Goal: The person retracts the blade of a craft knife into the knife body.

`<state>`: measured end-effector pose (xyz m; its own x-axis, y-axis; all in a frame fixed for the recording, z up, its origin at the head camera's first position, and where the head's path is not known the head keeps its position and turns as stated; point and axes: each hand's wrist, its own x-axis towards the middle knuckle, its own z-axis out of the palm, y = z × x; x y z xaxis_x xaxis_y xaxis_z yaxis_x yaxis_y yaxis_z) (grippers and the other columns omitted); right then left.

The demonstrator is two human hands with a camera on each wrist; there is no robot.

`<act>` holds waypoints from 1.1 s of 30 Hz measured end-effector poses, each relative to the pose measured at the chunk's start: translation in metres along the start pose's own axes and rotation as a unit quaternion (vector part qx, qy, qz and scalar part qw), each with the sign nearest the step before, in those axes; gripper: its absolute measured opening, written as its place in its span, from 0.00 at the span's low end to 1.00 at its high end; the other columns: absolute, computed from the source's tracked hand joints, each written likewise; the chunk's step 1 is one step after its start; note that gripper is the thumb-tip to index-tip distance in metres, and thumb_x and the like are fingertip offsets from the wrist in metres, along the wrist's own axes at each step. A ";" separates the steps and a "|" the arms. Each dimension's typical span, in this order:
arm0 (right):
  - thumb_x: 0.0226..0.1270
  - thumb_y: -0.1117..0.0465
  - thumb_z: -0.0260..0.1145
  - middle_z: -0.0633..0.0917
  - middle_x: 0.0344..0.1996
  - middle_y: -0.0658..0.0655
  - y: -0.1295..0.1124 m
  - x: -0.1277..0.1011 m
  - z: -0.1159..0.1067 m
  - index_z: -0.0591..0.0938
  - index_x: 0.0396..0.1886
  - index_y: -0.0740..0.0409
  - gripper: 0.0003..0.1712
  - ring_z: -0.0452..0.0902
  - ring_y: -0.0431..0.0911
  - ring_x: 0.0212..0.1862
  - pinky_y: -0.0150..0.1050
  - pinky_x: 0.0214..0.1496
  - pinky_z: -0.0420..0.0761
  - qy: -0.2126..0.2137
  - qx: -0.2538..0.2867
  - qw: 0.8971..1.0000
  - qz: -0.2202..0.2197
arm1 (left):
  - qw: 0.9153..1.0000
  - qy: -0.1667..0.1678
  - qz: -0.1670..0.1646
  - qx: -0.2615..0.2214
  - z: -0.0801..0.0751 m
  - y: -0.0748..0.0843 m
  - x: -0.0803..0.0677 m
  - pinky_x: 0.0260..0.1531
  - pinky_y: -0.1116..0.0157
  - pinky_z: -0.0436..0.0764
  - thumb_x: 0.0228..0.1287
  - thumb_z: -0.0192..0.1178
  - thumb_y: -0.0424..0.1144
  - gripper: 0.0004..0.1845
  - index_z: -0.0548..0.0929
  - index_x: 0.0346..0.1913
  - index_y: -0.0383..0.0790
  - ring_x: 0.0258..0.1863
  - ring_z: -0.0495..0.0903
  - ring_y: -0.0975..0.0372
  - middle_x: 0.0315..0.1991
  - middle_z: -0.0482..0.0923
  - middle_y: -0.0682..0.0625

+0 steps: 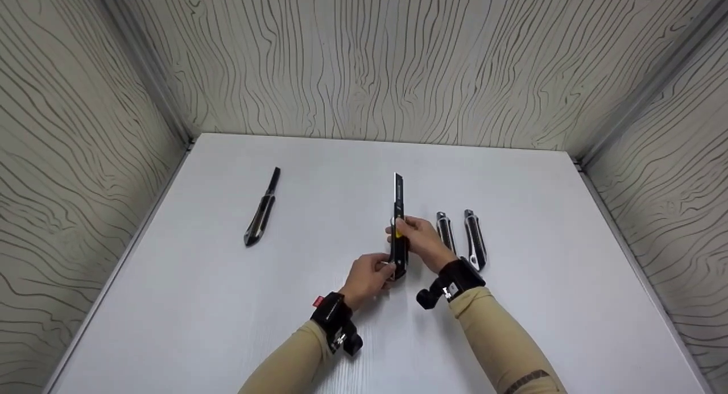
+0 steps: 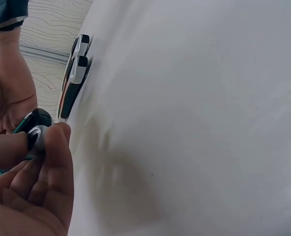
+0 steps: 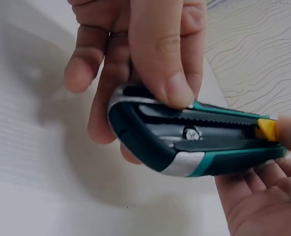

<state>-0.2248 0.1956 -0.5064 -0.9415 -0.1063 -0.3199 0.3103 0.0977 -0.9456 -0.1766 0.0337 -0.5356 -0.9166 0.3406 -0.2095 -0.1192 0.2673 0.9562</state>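
A dark utility knife with its blade run out points away from me, held just above the white table. My left hand pinches its rear end between thumb and fingers. My right hand grips the middle of the body, thumb on the yellow slider. In the right wrist view the knife shows a teal and silver body, with the left hand above and the right palm below. The left wrist view shows the left hand on the knife's butt.
Two closed utility knives lie side by side just right of my right hand, also seen as two knives in the left wrist view. Another knife lies far left. Wood-grain walls enclose the table on three sides.
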 end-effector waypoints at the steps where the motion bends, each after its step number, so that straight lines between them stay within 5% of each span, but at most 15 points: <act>1: 0.77 0.51 0.52 0.82 0.54 0.64 0.000 0.000 0.000 0.72 0.63 0.65 0.26 0.83 0.48 0.51 0.42 0.58 0.80 0.001 0.006 1.000 0.004 | 1.000 -0.001 0.003 0.001 0.000 0.001 0.000 0.28 0.67 0.83 0.69 0.56 0.35 0.16 0.80 0.56 0.31 0.33 0.85 0.57 0.37 0.87 0.44; 18: 0.77 0.50 0.52 0.86 0.44 0.60 -0.001 0.002 0.006 0.77 0.55 0.66 0.23 0.85 0.44 0.41 0.38 0.50 0.84 0.040 0.023 0.998 0.030 | 1.000 -0.003 -0.008 0.004 0.001 0.003 -0.002 0.31 0.67 0.84 0.70 0.55 0.37 0.17 0.80 0.57 0.34 0.34 0.84 0.61 0.38 0.87 0.46; 33: 0.78 0.53 0.51 0.85 0.36 0.54 -0.002 0.000 0.006 0.73 0.56 0.72 0.24 0.84 0.42 0.37 0.36 0.46 0.84 0.022 0.035 0.999 0.025 | 0.999 -0.003 0.015 -0.029 0.003 0.002 -0.003 0.34 0.55 0.86 0.68 0.56 0.34 0.16 0.80 0.54 0.28 0.35 0.86 0.51 0.39 0.87 0.39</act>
<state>-0.2250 0.1896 -0.5046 -0.9290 -0.0583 -0.3654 0.3641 0.0316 -0.9308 -0.1731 0.0365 -0.5337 -0.9180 0.3526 -0.1817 -0.1143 0.2037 0.9723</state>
